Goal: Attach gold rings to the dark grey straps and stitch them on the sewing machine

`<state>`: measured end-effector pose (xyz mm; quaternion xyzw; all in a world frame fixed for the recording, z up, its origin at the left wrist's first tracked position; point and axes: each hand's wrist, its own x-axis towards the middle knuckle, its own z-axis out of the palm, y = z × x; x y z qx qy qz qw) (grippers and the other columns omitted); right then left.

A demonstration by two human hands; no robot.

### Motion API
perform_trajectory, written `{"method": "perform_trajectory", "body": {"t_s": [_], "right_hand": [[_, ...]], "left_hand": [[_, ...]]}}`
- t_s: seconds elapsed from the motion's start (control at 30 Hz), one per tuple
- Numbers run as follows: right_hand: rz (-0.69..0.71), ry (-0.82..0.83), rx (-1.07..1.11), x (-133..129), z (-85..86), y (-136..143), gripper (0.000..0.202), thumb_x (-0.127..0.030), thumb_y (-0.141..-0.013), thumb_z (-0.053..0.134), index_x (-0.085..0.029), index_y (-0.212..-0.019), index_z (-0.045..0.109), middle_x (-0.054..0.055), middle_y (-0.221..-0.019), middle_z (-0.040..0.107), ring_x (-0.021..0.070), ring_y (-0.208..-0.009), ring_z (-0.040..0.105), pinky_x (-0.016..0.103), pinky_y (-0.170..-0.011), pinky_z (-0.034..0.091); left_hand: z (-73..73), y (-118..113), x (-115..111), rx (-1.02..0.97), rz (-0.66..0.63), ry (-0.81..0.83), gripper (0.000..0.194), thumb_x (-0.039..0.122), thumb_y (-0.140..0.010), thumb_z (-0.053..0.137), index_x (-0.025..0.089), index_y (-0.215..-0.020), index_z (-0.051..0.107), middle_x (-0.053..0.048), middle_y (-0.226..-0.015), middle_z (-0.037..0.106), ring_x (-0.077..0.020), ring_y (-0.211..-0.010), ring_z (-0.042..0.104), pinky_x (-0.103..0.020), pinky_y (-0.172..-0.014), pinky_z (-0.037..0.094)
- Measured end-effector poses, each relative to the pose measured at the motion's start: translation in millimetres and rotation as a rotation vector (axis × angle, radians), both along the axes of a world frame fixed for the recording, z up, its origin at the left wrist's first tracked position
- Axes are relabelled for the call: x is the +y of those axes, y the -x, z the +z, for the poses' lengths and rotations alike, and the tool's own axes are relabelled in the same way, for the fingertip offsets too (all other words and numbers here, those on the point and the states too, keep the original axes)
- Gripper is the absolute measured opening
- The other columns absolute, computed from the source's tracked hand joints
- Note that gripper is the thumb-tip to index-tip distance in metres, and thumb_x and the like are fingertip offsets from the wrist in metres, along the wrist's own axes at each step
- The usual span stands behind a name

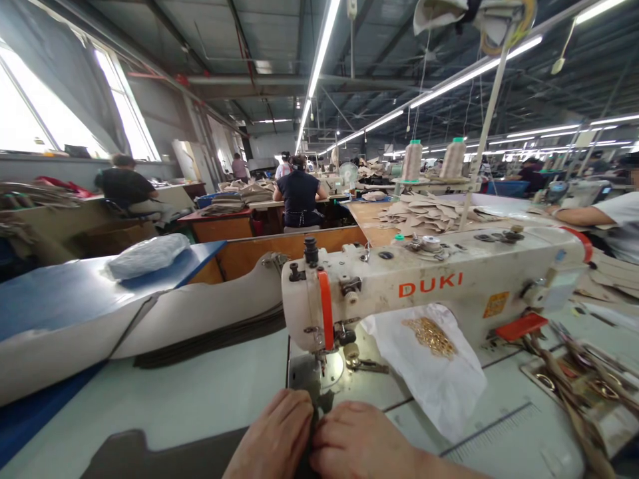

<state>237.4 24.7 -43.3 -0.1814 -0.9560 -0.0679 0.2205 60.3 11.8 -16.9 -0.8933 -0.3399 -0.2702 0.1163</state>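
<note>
My left hand (277,432) and my right hand (357,436) are side by side at the front of a white sewing machine (424,286). Both have curled fingers closed on a dark grey piece of material (170,458). It stretches flat to the left across the pale machine table (214,396), and its part between my hands is mostly hidden. Just beyond my fingertips are the presser foot and needle area (324,362), lit by a small lamp.
A white sheet (424,392) with a heap of small gold-coloured metal pieces (432,336) lies under the machine arm. Long grey cut panels (200,313) are stacked at left. Right of the machine, a tray (599,392) holds straps and rings. Co-workers sit beyond.
</note>
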Motion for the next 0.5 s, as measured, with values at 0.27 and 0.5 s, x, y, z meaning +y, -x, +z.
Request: {"method": "perform_trajectory", "body": {"t_s": [0.27,0.5], "right_hand": [[-0.032,-0.036,0.06,-1.9,0.9,-0.4,0.013,-0.031,-0.087,0.057,-0.02,-0.081,0.063,-0.003,-0.08,0.068,0.0133,-0.077,0.06,0.027,-0.071,0.047],[-0.053,-0.057,0.055,-6.3,3.0,0.3,0.013,-0.026,-0.089,0.055,-0.019,-0.081,0.062,-0.002,-0.078,0.067,0.0132,-0.075,0.059,0.027,-0.069,0.045]], "left_hand": [[-3.4,0.5,-1.4,0.039,0.046,0.044,0.029,0.0,-0.087,0.041,0.021,-0.083,0.06,0.0,-0.079,0.064,-0.016,-0.075,0.06,-0.029,-0.079,0.053],[0.0,-1.9,-2.9,0.02,0.057,0.034,0.025,0.004,-0.088,0.043,0.021,-0.079,0.059,0.0,-0.077,0.064,-0.0152,-0.072,0.061,-0.027,-0.074,0.053]]}}
